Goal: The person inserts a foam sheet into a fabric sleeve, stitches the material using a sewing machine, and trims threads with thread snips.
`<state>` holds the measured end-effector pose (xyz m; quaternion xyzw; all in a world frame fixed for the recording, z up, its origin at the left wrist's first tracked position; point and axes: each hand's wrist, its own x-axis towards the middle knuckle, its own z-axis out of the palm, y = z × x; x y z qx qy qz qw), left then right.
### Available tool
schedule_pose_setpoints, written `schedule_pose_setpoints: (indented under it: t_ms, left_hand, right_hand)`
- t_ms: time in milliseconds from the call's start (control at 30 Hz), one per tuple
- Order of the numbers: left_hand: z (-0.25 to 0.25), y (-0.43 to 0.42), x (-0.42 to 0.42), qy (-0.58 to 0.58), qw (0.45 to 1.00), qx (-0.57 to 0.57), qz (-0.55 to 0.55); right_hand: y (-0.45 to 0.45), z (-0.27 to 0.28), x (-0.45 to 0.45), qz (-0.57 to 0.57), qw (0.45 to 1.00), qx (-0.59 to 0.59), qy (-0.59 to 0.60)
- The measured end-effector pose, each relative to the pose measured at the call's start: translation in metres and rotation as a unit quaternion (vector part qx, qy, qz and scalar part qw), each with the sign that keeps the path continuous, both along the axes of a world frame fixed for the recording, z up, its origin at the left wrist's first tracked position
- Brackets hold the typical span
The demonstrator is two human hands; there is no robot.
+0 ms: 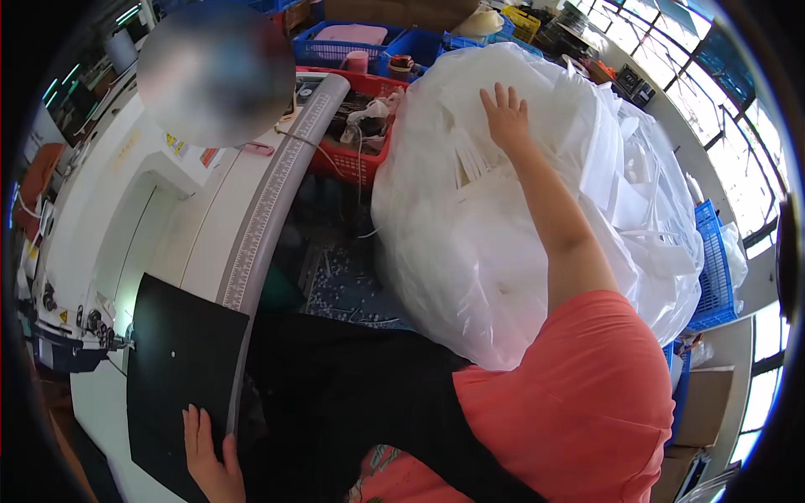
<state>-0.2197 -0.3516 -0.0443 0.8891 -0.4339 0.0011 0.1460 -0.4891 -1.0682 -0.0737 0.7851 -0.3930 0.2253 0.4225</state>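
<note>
My left hand (211,459) lies with its fingers flat on the near end of a black sheet (186,360). That sheet rests on the white worktable, its far edge beside the lit needle area of a white sewing machine (101,243). A small white spot shows on the sheet. My right arm reaches out, and my right hand (507,121) is spread, palm down, over a big translucent plastic bag (453,268) full of white flat pieces and strips. Nothing shows gripped in either hand. Whether the right palm presses on the contents is not clear.
A measuring tape (251,243) runs along the table edge. Behind it stands a red basket (352,159) with cables and white bits. Blue crates (352,42) line the back, and another blue crate (713,268) is at the right. Small white scraps litter the floor (344,285).
</note>
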Motion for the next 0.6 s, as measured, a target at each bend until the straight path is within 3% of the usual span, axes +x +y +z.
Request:
schedule_pose_setpoints:
  t_ms: [67,133,267,300,333,367,433,467,533,600]
  left_hand:
    - [0.005,-0.005,-0.004,0.010,1.000,-0.016,0.012]
    - [0.009,-0.011,-0.007,0.023,0.999,-0.032,0.026]
    - [0.020,-0.027,-0.017,0.014,0.995,-0.082,0.056]
    - [0.024,-0.028,-0.016,0.023,0.995,-0.082,0.059]
    - [0.023,-0.028,-0.015,0.035,0.991,-0.121,0.050]
    - [0.020,-0.027,-0.011,0.042,0.986,-0.155,0.045]
    - [0.022,-0.030,-0.008,0.045,0.981,-0.185,0.044]
    - [0.023,-0.031,-0.008,0.050,0.979,-0.190,0.055]
    - [0.024,-0.030,-0.008,0.059,0.975,-0.203,0.075]
    - [0.022,-0.027,-0.006,0.072,0.968,-0.218,0.101]
  right_hand:
    - [-0.018,-0.003,-0.003,0.046,0.998,-0.039,-0.012]
    - [-0.026,0.000,-0.004,-0.014,0.997,0.045,0.054]
    - [-0.050,0.031,-0.004,0.006,0.997,0.033,0.064]
    - [-0.047,0.044,0.002,-0.008,0.999,-0.009,0.052]
    - [0.008,0.078,0.023,0.004,0.999,0.038,0.010]
    - [0.041,0.092,0.037,0.125,0.987,0.076,-0.072]
    - [0.129,0.119,0.072,0.415,0.881,0.166,-0.154]
    - [0.181,0.128,0.084,0.495,0.804,0.290,-0.158]
    - [0.244,0.126,0.108,0.683,0.665,0.297,-0.061]
    - [0.311,0.116,0.121,0.769,0.526,0.363,0.003]
